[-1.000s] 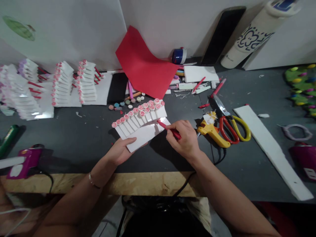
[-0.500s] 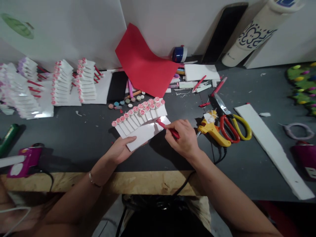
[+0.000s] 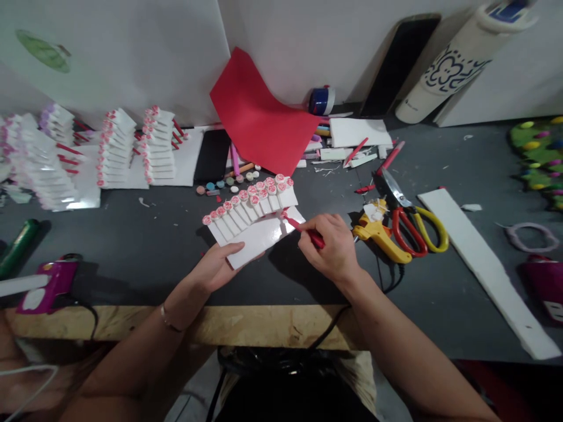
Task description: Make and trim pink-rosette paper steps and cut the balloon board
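**Red pen point(image 3: 294, 223) at the right end of a white card point(image 3: 257, 241)**

The left hand point(image 3: 215, 266) holds the card over the dark table point(image 3: 145, 258), pinching its lower left corner: thumb flat on top, the other fingers underneath and mostly hidden. White sticks with pink heads point(image 3: 244, 206) line up along the card's far side, the heads doubling up toward the right.

The right hand point(image 3: 332, 249) pinches the pen between thumb and forefinger, the remaining fingers curled inward. The pen's far end is at a small pink spot near the card's right edge; whether the two touch, I cannot tell.

Just right of this hand lies a yellow glue gun point(image 3: 379, 233), with scissors point(image 3: 409, 210) close beside it, their handles red and yellow. A long white strip point(image 3: 488, 269) lies farther right. Beyond the card, a red sheet point(image 3: 261, 120) leans on the wall, next to a black phone point(image 3: 212, 157). More sticks point(image 3: 160, 153) stand in rows at the far left. A white bottle point(image 3: 453, 69) is at the back right.
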`<state>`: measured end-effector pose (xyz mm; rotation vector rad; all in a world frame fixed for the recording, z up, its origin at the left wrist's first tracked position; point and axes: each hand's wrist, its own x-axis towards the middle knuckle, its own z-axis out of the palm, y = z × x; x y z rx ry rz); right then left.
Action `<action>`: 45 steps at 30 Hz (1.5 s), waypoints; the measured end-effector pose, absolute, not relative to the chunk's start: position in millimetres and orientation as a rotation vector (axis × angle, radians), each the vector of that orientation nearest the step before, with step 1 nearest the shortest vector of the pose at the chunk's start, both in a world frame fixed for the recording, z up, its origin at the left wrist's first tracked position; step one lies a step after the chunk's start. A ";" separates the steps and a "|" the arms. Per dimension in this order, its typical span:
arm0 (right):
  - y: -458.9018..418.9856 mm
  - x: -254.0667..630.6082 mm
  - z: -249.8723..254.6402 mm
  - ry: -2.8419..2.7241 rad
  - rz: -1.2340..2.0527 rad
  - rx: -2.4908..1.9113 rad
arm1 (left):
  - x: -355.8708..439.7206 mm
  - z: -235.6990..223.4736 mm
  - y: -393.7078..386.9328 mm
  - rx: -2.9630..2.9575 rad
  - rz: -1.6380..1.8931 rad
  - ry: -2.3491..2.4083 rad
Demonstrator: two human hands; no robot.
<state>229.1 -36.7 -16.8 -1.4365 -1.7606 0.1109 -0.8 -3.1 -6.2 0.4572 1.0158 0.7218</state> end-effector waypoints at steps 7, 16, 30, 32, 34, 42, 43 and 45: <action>-37.1 228.6 -17.1 -1.773 0.139 -1.436 | 0.3 -4.7 -3.0 0.450 0.726 1.032; -36.7 228.8 -17.3 -1.765 0.139 -1.412 | -0.6 -7.9 -3.5 0.428 0.773 1.028; -34.3 227.4 -23.6 -1.735 0.104 -1.395 | -5.9 -15.3 -1.4 0.452 0.771 0.836; -33.5 226.9 -24.6 -1.716 0.107 -1.384 | -5.5 -13.9 -0.4 0.482 0.749 0.799; -32.5 226.6 -25.7 -1.692 0.102 -1.384 | -5.8 -14.1 0.7 0.500 0.749 0.768; -28.4 224.6 -30.9 -1.675 0.113 -1.390 | -12.1 -25.6 3.6 0.450 0.818 0.812; -28.6 224.3 -31.1 -1.674 0.114 -1.390 | -12.2 -26.0 3.5 0.459 0.816 0.806; -29.2 223.7 -31.6 -1.691 0.117 -1.395 | -12.1 -26.3 2.9 0.479 0.805 0.790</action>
